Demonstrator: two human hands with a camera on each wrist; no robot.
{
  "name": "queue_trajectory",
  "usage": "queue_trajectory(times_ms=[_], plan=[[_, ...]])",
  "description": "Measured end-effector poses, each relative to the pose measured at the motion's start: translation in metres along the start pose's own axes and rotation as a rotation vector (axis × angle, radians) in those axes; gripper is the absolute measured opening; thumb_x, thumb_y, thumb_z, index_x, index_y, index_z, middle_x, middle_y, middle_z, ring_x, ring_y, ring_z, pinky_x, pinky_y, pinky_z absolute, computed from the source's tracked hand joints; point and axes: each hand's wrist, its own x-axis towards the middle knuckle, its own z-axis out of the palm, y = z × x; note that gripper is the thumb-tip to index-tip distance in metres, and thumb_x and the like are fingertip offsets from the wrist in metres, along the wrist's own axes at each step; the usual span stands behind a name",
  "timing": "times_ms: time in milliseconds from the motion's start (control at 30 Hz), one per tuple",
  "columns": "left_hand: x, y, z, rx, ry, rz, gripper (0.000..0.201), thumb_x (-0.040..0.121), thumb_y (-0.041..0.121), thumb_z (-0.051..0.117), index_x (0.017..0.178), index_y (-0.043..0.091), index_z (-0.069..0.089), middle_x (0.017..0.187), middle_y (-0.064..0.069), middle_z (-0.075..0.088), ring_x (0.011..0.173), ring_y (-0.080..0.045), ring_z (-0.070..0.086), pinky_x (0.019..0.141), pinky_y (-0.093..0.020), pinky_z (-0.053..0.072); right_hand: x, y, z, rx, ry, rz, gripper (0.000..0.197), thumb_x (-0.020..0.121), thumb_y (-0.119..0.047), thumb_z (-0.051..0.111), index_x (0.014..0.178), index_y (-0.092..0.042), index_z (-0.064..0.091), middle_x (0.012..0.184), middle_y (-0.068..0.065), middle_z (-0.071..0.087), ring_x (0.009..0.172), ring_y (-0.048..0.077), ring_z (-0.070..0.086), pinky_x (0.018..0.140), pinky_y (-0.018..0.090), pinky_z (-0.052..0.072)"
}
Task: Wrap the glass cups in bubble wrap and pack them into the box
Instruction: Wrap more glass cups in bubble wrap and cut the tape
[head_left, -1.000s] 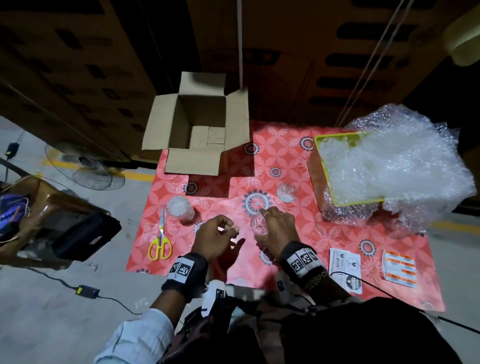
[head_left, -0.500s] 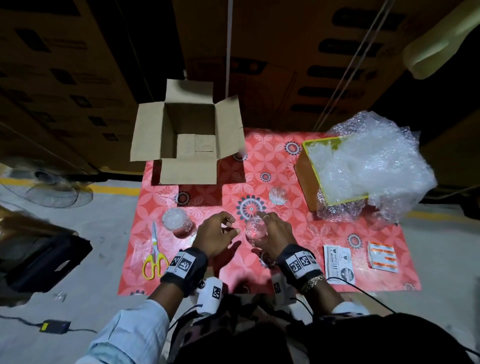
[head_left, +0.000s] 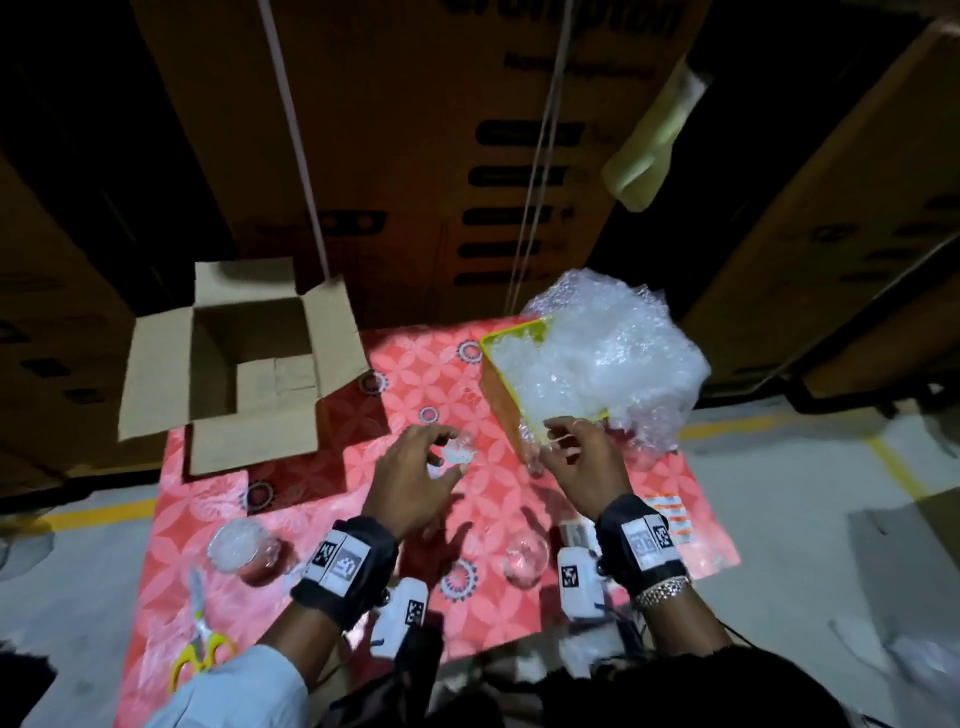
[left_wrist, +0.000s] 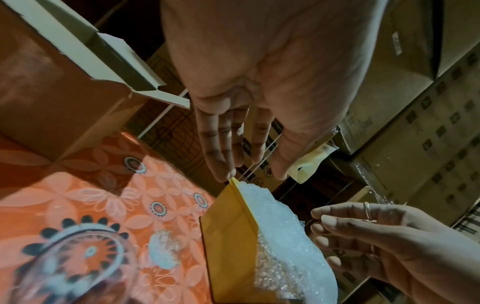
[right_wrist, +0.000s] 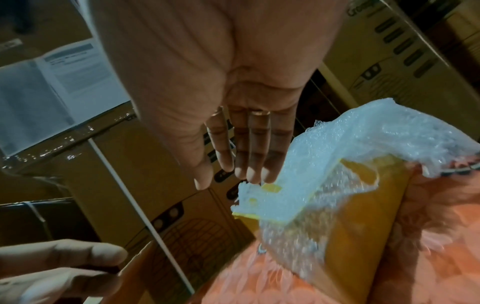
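Glass is the worry: both the left hand (head_left: 410, 480) and right hand (head_left: 584, 467) reach empty, fingers spread, toward the bubble wrap (head_left: 597, 358) heaped in the yellow tray (head_left: 506, 395), so a sleeve could topple the bare cups (head_left: 525, 561) on the red cloth (head_left: 415, 374), while the cardboard box (head_left: 244, 364) holds no cups.

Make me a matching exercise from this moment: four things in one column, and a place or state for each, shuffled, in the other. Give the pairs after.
Things:
1. cardboard box
2. scissors
3. bubble wrap
4. left hand

Places or states:
A. heaped in the yellow tray
B. near left corner of the red floral mat, yellow handles
C. open, fingers spread above the mat, holding nothing
D. flaps open, at the mat's far left corner

Pairs: 1-D, 2-B, 3-A, 4-C
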Motion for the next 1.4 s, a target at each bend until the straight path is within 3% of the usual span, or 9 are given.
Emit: queue_trajectory(times_ms=[233,467,633,700,833,1000,1133,1267,1400], plan=[[0.025,0.042,0.03,0.075,-0.005,0.01,0.047,0.09,0.029,0.079,0.133,0.027,0.06,0.121,0.005,0.058,0.093,-0.007,0.066,0.081,-0.029,0.052,0.072,0.02,-0.031,-0.016,0.012,0.04,0.029,0.089,-0.028,0.078,0.114,-0.017,0.07,0.097,-0.001,0.071,0.083,0.013,0.066,0.069,0.024,0.052],[0.041,0.054,0.059,0.123,0.035,-0.109,0.043,0.091,0.031,0.078,0.129,0.027,0.059,0.12,0.007,0.056,0.089,-0.003,0.067,0.073,-0.02,0.043,0.111,0.047,-0.004,-0.332,-0.276,0.112,0.072,0.074,-0.057,0.083,0.131,-0.017,0.062,0.123,0.001,0.07,0.097,0.019,0.067,0.078,0.028,0.054],[0.044,0.055,0.078,0.12,0.04,-0.203,0.038,0.09,0.031,0.078,0.123,0.026,0.061,0.118,0.004,0.059,0.083,-0.003,0.069,0.075,-0.024,0.047,0.111,0.06,0.005,-0.295,-0.296,0.034,0.014,0.083,-0.035,0.076,0.08,-0.024,0.068,0.084,-0.009,0.07,0.076,0.014,0.067,0.071,0.035,0.061],[0.044,0.057,0.084,0.104,0.03,-0.242,0.036,0.091,0.034,0.078,0.122,0.028,0.061,0.118,0.006,0.059,0.084,-0.003,0.068,0.073,-0.021,0.046,0.11,0.064,0.004,-0.27,-0.248,0.02,0.018,0.088,-0.023,0.069,0.07,-0.022,0.065,0.073,-0.009,0.069,0.068,0.013,0.066,0.066,0.036,0.061],[0.049,0.068,0.092,0.042,0.002,-0.316,0.028,0.093,0.037,0.075,0.116,0.029,0.062,0.116,0.01,0.061,0.087,-0.009,0.068,0.077,-0.026,0.051,0.105,0.068,-0.009,-0.065,-0.143,-0.043,0.02,0.092,-0.02,0.066,0.073,-0.023,0.063,0.075,-0.01,0.068,0.073,0.011,0.066,0.067,0.032,0.057],[0.063,0.085,0.103,-0.321,0.017,-0.375,0.019,0.096,0.041,0.07,0.105,0.024,0.068,0.105,-0.002,0.068,0.085,-0.025,0.07,0.083,-0.052,0.059,0.089,0.065,-0.038,0.378,-0.003,-0.102,0.02,0.096,-0.013,0.065,0.079,-0.022,0.059,0.083,-0.009,0.068,0.084,0.013,0.065,0.073,0.026,0.05],[0.078,0.111,0.107,-0.751,-0.027,-0.521,0.043,0.102,0.049,0.054,0.121,0.012,0.067,0.098,-0.008,0.072,0.077,-0.015,0.068,0.078,-0.045,0.059,0.067,0.056,-0.057,0.45,-0.123,-0.175,0.016,0.095,-0.006,0.064,0.086,-0.02,0.061,0.109,-0.017,0.073,0.109,0.002,0.065,0.091,0.021,0.049],[0.087,0.106,0.107,-0.95,-0.066,-0.634,0.06,0.097,0.063,0.056,0.128,0.012,0.062,0.101,-0.007,0.069,0.083,-0.026,0.063,0.076,-0.04,0.052,0.046,0.054,-0.061,0.4,-0.302,-0.304,0.015,0.091,-0.002,0.064,0.089,-0.017,0.068,0.118,-0.024,0.07,0.114,-0.003,0.063,0.092,0.013,0.048],[0.085,0.096,0.108,-0.796,-0.022,-0.58,0.037,0.095,0.02,0.074,0.127,0.011,0.059,0.103,-0.009,0.078,0.087,-0.025,0.07,0.085,-0.044,0.051,0.037,0.057,-0.061,0.422,-0.398,-0.329,0.025,0.091,0.005,0.061,0.095,-0.014,0.077,0.12,-0.014,0.073,0.117,0.003,0.065,0.096,0.019,0.051]])
